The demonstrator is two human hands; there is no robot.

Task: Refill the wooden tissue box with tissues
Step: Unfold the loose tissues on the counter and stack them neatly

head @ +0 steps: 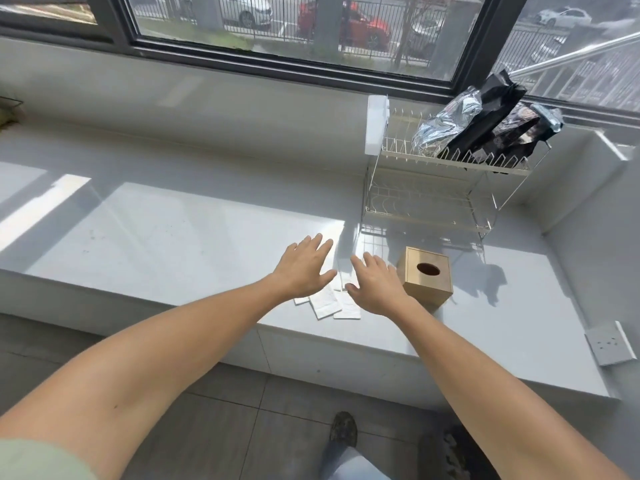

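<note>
Hovering spread and empty, left hand (302, 268) and right hand (378, 286) sit over loose tissues (329, 303) just left of the wooden tissue box (425, 279). Tissues: light, limp, tearable; gather by edges.

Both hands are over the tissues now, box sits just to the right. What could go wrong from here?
The tissues lie loose near the counter's front edge, so a sweep by the left hand might push some off. The right hand is close to the wooden box and could knock it. Its oval hole looks small, so tissues may bunch.
</note>
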